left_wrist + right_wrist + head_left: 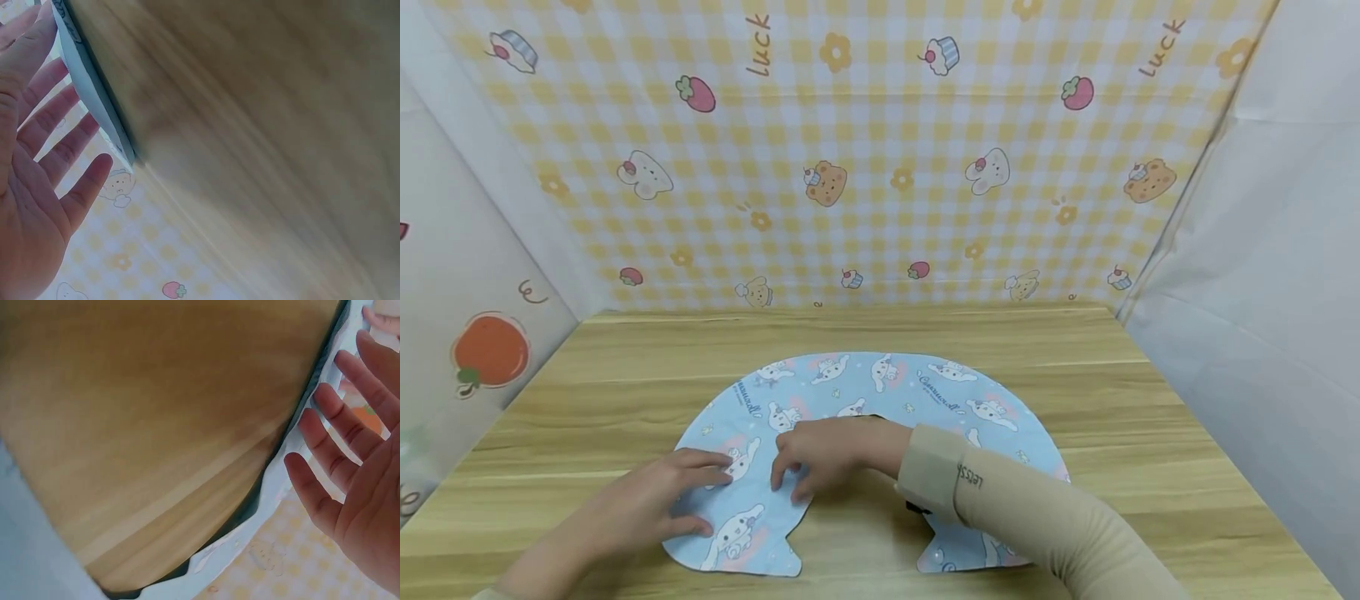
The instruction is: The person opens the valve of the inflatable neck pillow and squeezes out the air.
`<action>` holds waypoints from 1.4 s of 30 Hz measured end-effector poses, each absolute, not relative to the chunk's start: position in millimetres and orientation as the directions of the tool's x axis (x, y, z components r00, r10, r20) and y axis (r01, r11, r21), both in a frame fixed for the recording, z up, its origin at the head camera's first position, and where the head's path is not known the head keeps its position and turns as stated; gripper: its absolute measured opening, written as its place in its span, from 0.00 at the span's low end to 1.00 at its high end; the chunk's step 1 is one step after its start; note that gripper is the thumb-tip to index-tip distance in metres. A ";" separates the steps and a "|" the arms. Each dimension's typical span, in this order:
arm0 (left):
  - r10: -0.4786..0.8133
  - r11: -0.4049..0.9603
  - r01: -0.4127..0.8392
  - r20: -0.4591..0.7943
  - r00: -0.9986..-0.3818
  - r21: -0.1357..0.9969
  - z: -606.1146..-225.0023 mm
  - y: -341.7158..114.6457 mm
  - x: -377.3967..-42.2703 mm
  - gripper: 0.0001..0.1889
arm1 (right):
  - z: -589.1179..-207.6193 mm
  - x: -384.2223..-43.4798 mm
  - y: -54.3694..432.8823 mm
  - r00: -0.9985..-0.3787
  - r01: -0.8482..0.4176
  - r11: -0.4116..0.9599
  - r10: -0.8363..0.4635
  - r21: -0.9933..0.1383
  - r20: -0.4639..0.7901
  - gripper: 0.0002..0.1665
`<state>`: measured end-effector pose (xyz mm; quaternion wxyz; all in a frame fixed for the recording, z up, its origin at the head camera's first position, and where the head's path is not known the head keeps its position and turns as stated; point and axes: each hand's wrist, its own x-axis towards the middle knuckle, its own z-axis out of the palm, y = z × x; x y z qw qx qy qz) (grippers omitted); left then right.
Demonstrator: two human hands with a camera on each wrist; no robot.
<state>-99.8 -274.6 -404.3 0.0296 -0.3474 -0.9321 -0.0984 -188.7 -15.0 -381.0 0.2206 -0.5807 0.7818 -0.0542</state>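
Note:
A light blue, arch-shaped piece of fabric (865, 375) printed with white long-eared cartoon puppies lies flat on the wooden table, its two ends toward me. On its left part, my left hand (651, 496) rests with fingers spread at the outer edge. My right hand (823, 454) reaches across the arch's opening and touches the inner edge of that same part with bent fingertips. In the left wrist view the fabric's edge (94, 81) runs beside the fingers of my left hand (44, 150). The right wrist view shows my right hand (356, 462) with extended fingers along the wavy edge.
The wood-grain table (1157, 492) extends around the fabric. A yellow checked cloth (880, 125) hangs behind it, with white sheets (1277, 250) at the sides. My right sleeve (1037, 500) covers some of the arch's right part, where a small black patch (916, 507) shows.

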 end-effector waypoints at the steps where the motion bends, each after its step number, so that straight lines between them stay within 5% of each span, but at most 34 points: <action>1: 0.641 0.740 0.653 0.125 -0.757 0.159 -404.5 -275.3 -99.5 0.25 | -382.2 -191.3 -14.3 -0.249 -0.880 0.335 -0.929 -0.338 -0.273 0.16; 13: 0.571 0.805 0.577 0.087 -0.816 0.138 -408.8 -291.5 -90.8 0.25 | -389.4 -223.9 1.8 -0.452 -0.814 0.503 -0.862 -0.291 -0.227 0.19; 18: 0.591 0.785 0.605 0.135 -0.795 0.130 -402.8 -288.1 -91.4 0.20 | -387.1 -225.9 4.5 -0.462 -0.819 0.512 -0.856 -0.259 -0.232 0.19; 29: 0.759 0.584 0.794 0.231 -0.608 0.169 -394.8 -229.0 -106.5 0.17 | -388.5 -224.8 2.1 -0.449 -0.839 0.488 -0.871 -0.239 -0.199 0.18; 36: 0.741 0.637 0.732 0.067 -0.668 0.242 -395.5 -225.1 -107.4 0.19 | -389.9 -222.7 -2.2 -0.456 -0.854 0.486 -0.871 -0.185 -0.184 0.20; 42: 0.722 0.657 0.708 0.054 -0.689 0.259 -401.3 -238.3 -103.9 0.24 | -389.5 -223.2 -4.0 -0.501 -0.841 0.526 -0.845 -0.127 -0.186 0.24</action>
